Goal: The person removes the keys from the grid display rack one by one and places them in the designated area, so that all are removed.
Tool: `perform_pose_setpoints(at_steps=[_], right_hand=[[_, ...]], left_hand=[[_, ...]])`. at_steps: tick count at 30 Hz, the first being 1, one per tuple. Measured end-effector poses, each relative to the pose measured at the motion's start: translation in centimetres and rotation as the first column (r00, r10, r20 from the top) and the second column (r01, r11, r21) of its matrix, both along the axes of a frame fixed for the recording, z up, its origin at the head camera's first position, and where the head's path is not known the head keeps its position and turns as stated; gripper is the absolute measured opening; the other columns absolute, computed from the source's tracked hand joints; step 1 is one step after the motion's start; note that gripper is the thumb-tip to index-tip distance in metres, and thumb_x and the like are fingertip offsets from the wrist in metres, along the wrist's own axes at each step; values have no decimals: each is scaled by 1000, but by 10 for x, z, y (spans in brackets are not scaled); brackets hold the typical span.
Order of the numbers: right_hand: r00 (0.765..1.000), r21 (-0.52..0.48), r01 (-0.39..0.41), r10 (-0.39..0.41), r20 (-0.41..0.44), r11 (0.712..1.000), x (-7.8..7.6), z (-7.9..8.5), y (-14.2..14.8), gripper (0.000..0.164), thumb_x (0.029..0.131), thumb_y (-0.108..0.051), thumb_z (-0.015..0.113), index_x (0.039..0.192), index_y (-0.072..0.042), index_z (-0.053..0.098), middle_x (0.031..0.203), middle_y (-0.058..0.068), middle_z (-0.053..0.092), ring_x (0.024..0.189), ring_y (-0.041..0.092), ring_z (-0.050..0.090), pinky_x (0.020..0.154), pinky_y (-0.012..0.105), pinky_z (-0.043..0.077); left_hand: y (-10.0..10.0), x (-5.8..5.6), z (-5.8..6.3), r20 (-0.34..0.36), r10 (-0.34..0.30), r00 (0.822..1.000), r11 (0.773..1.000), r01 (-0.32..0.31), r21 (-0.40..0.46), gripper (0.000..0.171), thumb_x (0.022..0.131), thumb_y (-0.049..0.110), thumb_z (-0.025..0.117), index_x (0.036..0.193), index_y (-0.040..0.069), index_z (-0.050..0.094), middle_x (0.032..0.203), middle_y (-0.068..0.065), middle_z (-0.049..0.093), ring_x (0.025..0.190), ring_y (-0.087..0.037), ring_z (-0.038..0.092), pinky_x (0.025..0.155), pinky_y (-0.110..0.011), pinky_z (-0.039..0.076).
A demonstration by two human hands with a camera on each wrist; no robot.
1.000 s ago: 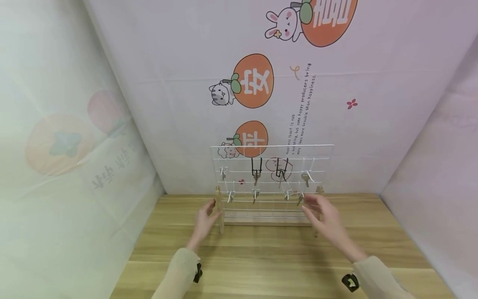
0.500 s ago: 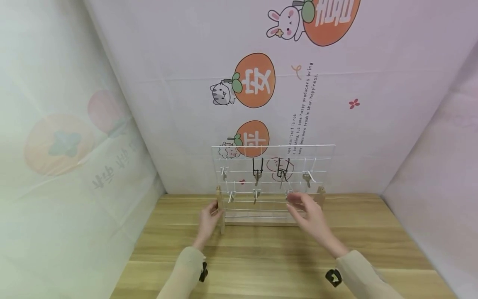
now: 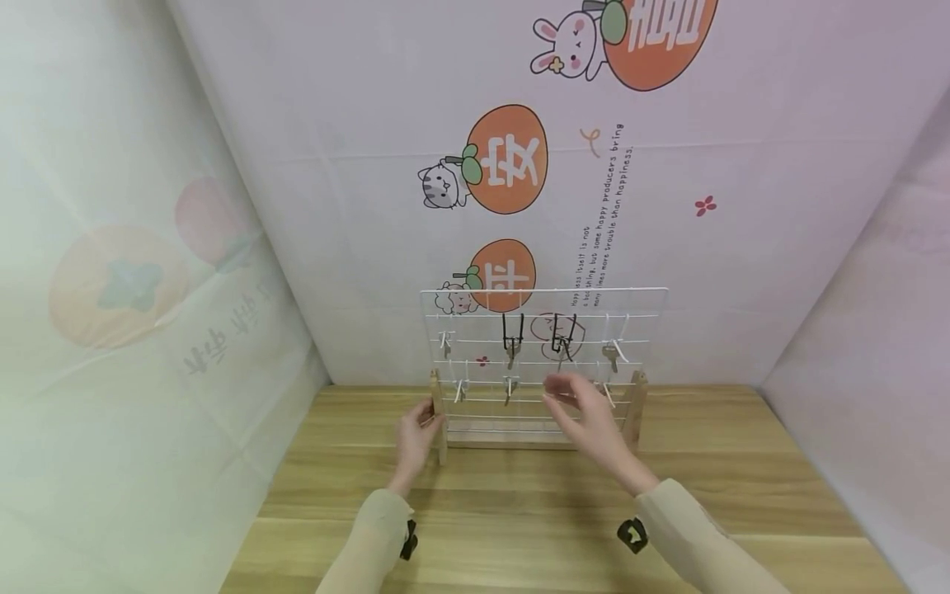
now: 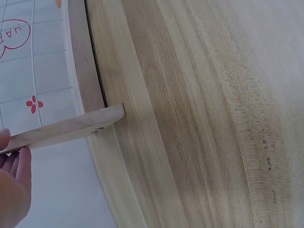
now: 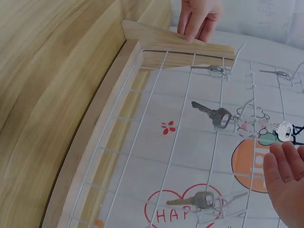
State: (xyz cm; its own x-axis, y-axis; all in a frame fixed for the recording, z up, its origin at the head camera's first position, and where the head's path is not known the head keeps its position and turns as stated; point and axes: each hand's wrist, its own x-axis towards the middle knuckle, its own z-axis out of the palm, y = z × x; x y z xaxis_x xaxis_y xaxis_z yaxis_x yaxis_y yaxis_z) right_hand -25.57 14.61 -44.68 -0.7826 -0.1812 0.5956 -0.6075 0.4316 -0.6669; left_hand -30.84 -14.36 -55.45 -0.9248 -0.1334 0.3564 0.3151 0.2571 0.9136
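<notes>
A white wire grid rack (image 3: pixel 545 289) in a wooden stand bears several keys on white and black hooks. My left hand (image 3: pixel 416 439) grips the stand's left wooden post (image 3: pixel 438 417); in the left wrist view the thumb and fingers close around this post (image 4: pixel 61 129). My right hand (image 3: pixel 590 422) is in front of the grid's lower right part, fingers loosely bent and apart, holding nothing. It hides part of the lower row of hooks. In the right wrist view the right hand (image 5: pixel 287 187) is beside the grid, near a silver key (image 5: pixel 284 130); another key (image 5: pixel 222 118) hangs farther left.
The rack stands at the back of a wood-grain table (image 3: pixel 512 528), close to a white printed backdrop (image 3: pixel 371 247). Cloth walls rise at left and right. Black hooks (image 3: pixel 512 328) stick out of the grid's upper row, and the right wooden post (image 3: pixel 635 412) stands behind my right forearm.
My right hand has moved left along the lower row, uncovering the hook and key at the right end. My left hand has shifted slightly right onto the post. The keys still hang.
</notes>
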Motion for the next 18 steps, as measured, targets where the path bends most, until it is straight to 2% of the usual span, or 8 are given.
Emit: perform_pose_setpoints(at_steps=[7,11,18], right_hand=[[999,-5,-52,52,15,999,-6,0,-17,29,90,0,67,117,7,59,115,23,67,106,34,67,95,42,61],[997,2,-70,70,31,998,-8,1,-25,29,92,-3,67,118,7,59,115,22,67,107,33,67,95,42,61],[996,-2,-88,88,2,996,-11,3,-35,30,92,-5,67,119,7,60,115,22,68,106,33,67,94,42,62]], left_hand=[[2,-2,-3,-15,63,998,997,-63,-38,29,83,-10,70,111,-14,65,105,-34,69,97,-45,71,82,-32,65],[3,-1,-3,-5,89,996,995,-89,-44,29,82,-8,72,110,-14,66,104,-33,70,96,-44,72,81,-33,65],[5,1,-2,19,108,994,993,-108,-43,29,83,-6,72,111,-12,66,106,-31,71,98,-42,72,83,-35,65]])
